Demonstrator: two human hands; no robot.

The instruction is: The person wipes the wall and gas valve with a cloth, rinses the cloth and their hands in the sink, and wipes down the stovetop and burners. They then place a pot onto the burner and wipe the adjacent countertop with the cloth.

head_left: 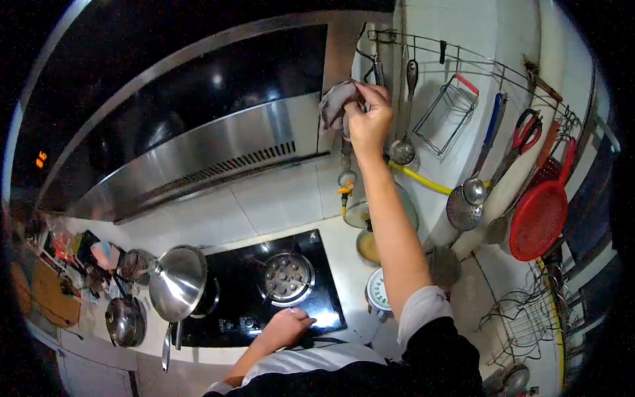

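Note:
My right hand [368, 118] is raised at the right end of the range hood [264, 129], its fingers closed around a bunched grey cloth [336, 104]. The cloth is beside the hood's end panel; whether it touches the panel I cannot tell. Low in front, my left hand [284, 329] is at the front edge of the black glass gas stove [324, 284], near a control knob [248, 322]. Its fingers are loosely curled together and nothing shows in them. A ring is visible on one finger.
A wire rack [476, 58] on the right wall holds hanging ladles, scissors [527, 132] and a red strainer [539, 221]. A steel wok [177, 284] is on the stove's left side, beside a lidded pot [126, 322]. Beneath my right forearm are bowls and a yellow hose [423, 178].

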